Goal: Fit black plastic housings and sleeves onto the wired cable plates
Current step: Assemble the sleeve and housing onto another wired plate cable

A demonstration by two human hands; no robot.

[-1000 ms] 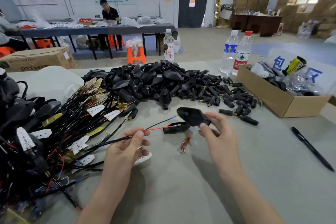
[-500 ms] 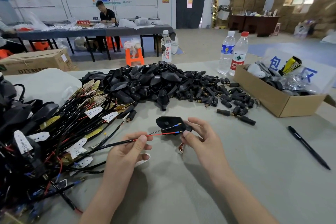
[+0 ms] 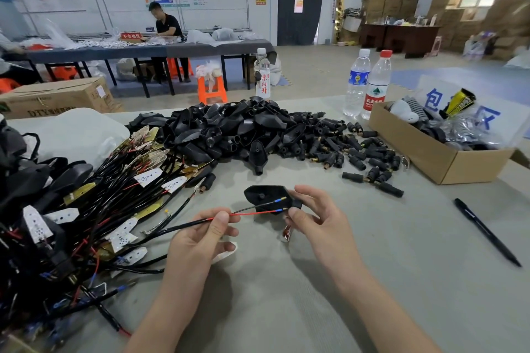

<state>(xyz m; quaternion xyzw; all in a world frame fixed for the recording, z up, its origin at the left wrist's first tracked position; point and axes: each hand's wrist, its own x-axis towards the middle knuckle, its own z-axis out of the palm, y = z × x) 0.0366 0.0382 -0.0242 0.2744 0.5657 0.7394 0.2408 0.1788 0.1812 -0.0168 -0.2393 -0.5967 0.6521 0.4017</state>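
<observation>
Mid-frame, left hand (image 3: pixel 198 241) pinches a cable (image 3: pixel 183 227), right hand (image 3: pixel 315 218) grips a housing (image 3: pixel 262 195); wires (image 3: pixel 252 212) look not yet threaded; left heap (image 3: pixel 71 223) awaits.

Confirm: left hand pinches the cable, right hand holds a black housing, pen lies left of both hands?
No: head view shows the pen right of both hands. Left hand pinches the cable and right hand holds the black housing, as stated.
</observation>
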